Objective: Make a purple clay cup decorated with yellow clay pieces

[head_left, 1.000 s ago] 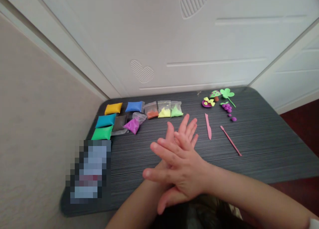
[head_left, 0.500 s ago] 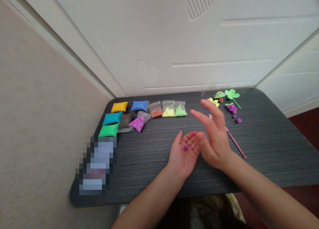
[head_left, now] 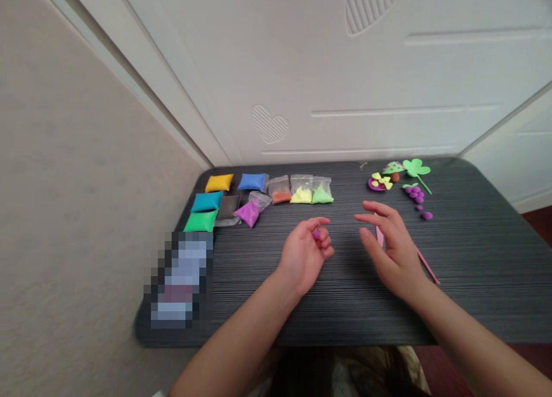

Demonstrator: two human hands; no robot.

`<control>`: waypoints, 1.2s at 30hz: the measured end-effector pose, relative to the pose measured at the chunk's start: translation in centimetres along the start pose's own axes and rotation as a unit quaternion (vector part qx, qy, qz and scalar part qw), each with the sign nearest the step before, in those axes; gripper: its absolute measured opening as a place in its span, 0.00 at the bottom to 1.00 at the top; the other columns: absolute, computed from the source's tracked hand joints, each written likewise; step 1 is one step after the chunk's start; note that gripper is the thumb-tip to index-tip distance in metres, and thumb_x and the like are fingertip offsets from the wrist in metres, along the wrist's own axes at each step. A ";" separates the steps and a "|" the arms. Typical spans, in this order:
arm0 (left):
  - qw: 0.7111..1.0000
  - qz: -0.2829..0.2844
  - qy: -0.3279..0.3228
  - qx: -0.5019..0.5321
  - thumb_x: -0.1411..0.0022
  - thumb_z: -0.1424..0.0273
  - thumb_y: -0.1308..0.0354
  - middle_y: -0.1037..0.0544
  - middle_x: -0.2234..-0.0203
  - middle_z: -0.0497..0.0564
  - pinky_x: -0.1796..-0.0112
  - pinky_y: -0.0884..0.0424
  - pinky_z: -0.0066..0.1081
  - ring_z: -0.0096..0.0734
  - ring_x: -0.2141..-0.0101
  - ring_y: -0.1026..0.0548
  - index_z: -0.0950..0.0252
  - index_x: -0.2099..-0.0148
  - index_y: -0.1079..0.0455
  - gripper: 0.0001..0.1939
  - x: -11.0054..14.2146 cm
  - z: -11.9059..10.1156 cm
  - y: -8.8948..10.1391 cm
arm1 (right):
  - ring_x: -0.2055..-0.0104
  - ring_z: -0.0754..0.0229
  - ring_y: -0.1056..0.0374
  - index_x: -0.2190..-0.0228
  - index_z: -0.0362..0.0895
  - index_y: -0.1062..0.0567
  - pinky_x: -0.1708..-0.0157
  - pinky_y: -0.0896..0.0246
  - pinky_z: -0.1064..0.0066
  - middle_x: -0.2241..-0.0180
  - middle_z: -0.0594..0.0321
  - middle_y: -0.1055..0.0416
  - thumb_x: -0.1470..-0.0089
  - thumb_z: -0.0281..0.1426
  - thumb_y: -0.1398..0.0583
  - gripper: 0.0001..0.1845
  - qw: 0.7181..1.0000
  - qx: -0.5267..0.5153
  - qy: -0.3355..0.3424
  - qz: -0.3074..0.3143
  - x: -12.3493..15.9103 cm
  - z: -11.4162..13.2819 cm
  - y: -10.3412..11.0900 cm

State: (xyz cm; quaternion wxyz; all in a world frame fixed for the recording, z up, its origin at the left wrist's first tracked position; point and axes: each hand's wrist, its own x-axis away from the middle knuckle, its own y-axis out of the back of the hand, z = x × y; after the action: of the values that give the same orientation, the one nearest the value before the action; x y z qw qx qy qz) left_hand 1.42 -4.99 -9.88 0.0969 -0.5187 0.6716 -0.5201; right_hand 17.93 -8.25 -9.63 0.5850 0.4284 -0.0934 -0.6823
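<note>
A small purple clay ball [head_left: 317,235] rests in the curled fingers of my left hand [head_left: 302,260], which is turned partly palm up above the middle of the table. My right hand [head_left: 394,256] hovers to the right with fingers apart and nothing in them. Beneath it, partly covered, lies a pink clay tool [head_left: 379,236]; a thin pink stick tool [head_left: 428,266] pokes out by the wrist. Beyond, to the right, are a purple clay grape bunch [head_left: 415,194] and a loose purple clay piece [head_left: 426,216].
Bags of coloured clay, among them an opened purple one [head_left: 248,213], line the back left of the dark table [head_left: 267,322]. A blurred-out object [head_left: 181,282] lies at the left edge. A green clay flower [head_left: 416,167], a mushroom [head_left: 394,168] and a purple-and-yellow piece [head_left: 377,184] stand back right.
My left hand has curled its fingers around the purple ball, which lay on the open palm before. My right hand has moved right and down, away from the left. The view has shifted slightly.
</note>
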 end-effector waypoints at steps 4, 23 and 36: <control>0.997 -0.013 -0.039 -0.068 0.45 0.81 0.48 0.30 0.72 0.51 0.74 0.39 0.19 0.19 0.72 0.33 0.72 0.56 0.34 0.13 -0.2 -1.1 0.8 | 0.45 0.56 0.43 0.57 0.45 0.31 0.44 0.51 0.56 0.50 0.54 0.38 0.46 0.28 0.45 0.13 1.000 0.007 -0.010 0.003 -0.1 -0.3 -0.2; 0.952 -0.075 -0.126 -0.270 0.45 0.67 0.42 0.31 0.77 0.47 0.77 0.41 0.21 0.19 0.77 0.36 0.68 0.64 0.30 0.09 -0.6 -3.4 5.0 | 0.70 0.57 0.33 0.64 0.43 0.25 0.68 0.39 0.64 0.67 0.58 0.29 0.51 0.42 0.44 0.18 0.929 0.275 -0.244 0.043 1.3 -13.1 8.4; 0.955 -0.072 -0.115 -0.266 0.46 0.66 0.40 0.30 0.76 0.47 0.76 0.41 0.21 0.19 0.77 0.34 0.67 0.64 0.30 0.09 -0.6 -3.6 5.1 | 0.70 0.60 0.34 0.68 0.46 0.27 0.68 0.41 0.68 0.70 0.63 0.28 0.49 0.42 0.43 0.13 0.968 0.080 -0.236 0.020 -0.6 -5.8 6.0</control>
State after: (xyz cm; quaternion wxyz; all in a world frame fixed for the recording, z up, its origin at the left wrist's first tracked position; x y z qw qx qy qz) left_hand -3.76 -2.77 -12.65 -0.0055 -0.6290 0.7306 -0.2655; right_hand 26.23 -7.33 -9.11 0.5240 0.2985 -0.2919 -0.7424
